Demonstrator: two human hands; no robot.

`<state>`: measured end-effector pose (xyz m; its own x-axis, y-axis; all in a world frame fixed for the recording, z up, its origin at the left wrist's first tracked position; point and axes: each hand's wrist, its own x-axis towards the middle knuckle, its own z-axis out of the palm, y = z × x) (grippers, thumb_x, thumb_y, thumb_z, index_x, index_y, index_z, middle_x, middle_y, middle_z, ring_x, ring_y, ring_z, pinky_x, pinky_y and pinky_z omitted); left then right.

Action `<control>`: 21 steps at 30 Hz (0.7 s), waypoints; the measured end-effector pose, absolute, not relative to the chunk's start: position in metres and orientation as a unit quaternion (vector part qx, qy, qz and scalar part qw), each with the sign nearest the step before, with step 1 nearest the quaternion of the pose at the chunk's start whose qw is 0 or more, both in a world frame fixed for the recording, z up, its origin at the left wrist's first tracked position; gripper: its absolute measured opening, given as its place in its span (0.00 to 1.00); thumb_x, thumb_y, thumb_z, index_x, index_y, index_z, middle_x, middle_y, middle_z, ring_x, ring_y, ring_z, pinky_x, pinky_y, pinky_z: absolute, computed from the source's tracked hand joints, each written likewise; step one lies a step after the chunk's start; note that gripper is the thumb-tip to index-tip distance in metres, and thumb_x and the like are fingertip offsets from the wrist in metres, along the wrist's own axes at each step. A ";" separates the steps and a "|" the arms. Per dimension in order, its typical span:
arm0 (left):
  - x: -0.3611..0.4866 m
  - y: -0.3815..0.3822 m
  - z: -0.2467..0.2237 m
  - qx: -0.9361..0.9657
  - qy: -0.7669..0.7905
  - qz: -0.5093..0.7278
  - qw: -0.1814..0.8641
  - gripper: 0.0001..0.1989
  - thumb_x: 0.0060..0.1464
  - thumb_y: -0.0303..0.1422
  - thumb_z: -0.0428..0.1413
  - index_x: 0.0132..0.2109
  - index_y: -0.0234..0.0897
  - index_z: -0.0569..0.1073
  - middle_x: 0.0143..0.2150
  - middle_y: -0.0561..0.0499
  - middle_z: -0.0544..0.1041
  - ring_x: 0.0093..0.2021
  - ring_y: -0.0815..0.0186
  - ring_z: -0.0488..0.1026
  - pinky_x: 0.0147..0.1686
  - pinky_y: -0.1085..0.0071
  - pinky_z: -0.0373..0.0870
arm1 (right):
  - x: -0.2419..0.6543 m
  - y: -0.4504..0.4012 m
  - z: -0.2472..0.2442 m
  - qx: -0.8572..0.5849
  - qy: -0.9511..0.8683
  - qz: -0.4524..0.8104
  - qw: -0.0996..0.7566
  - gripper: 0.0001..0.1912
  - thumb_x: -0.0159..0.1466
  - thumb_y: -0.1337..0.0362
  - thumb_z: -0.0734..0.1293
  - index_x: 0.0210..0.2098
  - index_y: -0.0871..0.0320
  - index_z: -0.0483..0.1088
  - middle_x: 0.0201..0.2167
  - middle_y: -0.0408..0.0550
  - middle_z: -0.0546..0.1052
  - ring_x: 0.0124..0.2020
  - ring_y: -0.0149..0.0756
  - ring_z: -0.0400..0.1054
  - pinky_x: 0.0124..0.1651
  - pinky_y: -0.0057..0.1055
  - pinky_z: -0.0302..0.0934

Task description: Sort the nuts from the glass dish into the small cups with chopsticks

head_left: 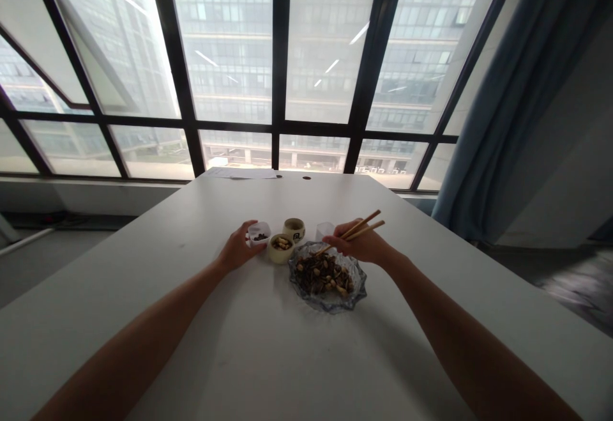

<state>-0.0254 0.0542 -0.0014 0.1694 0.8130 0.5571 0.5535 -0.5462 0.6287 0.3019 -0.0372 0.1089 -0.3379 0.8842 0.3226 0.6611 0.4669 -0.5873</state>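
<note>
Fingers of my left hand (239, 246) are wrapped round a small clear cup (259, 234) with dark bits in it. My right hand (357, 241) grips a pair of wooden chopsticks (366, 225), their tips down at the back left of a clear glass bowl (357, 298). A heap of dark shreds and pale nut-like pieces (323, 275) fills the bowl. Beside the left cup stands a small cream cup (280, 255) with pale pieces inside. Another cream cup (294, 229) with a dark character on it is just behind. A second clear cup (324, 230) stands near my right fingertips.
White sheets of paper (244, 173) lie at the far edge of the white table (239, 357). Two small dark round spots are near that edge. Beyond it are large black-framed windows, with a blue curtain (498, 108) on the right.
</note>
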 end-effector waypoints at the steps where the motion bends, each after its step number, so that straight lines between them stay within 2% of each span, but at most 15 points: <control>1: -0.026 0.054 -0.002 0.752 0.455 0.457 0.140 0.34 0.45 0.45 0.64 0.58 0.38 0.67 0.48 0.43 0.80 0.44 0.57 0.79 0.42 0.61 0.78 | 0.300 -0.037 0.108 -0.480 -0.804 0.177 0.303 0.24 0.59 0.45 0.70 0.19 0.58 0.71 0.14 0.46 0.74 0.16 0.31 0.67 0.19 0.24 0.56; 7: -0.025 0.054 -0.002 0.749 0.456 0.458 0.146 0.35 0.45 0.45 0.64 0.58 0.37 0.67 0.47 0.43 0.80 0.43 0.58 0.79 0.41 0.61 0.78 | 0.296 -0.038 0.109 -0.478 -0.802 0.191 0.303 0.25 0.61 0.43 0.67 0.20 0.58 0.69 0.14 0.45 0.73 0.16 0.30 0.66 0.19 0.24 0.57; 16: -0.024 0.054 -0.002 0.746 0.457 0.463 0.142 0.34 0.45 0.45 0.64 0.57 0.37 0.67 0.47 0.43 0.80 0.43 0.57 0.79 0.42 0.61 0.78 | 0.307 -0.036 0.110 -0.502 -0.765 0.183 0.359 0.27 0.63 0.43 0.64 0.20 0.58 0.70 0.13 0.46 0.73 0.14 0.30 0.66 0.17 0.24 0.58; 21: -0.025 0.055 -0.002 0.749 0.452 0.462 0.144 0.35 0.45 0.45 0.64 0.58 0.37 0.67 0.48 0.42 0.80 0.43 0.57 0.79 0.42 0.62 0.78 | 0.303 -0.032 0.102 -0.512 -0.745 0.224 0.363 0.26 0.61 0.42 0.66 0.20 0.58 0.69 0.14 0.46 0.73 0.15 0.31 0.66 0.17 0.24 0.58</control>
<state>-0.0247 0.0548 -0.0023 0.1644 0.8112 0.5612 0.5447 -0.5490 0.6340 0.3031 -0.0318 0.1019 -0.2114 0.9262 0.3120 0.6011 0.3750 -0.7058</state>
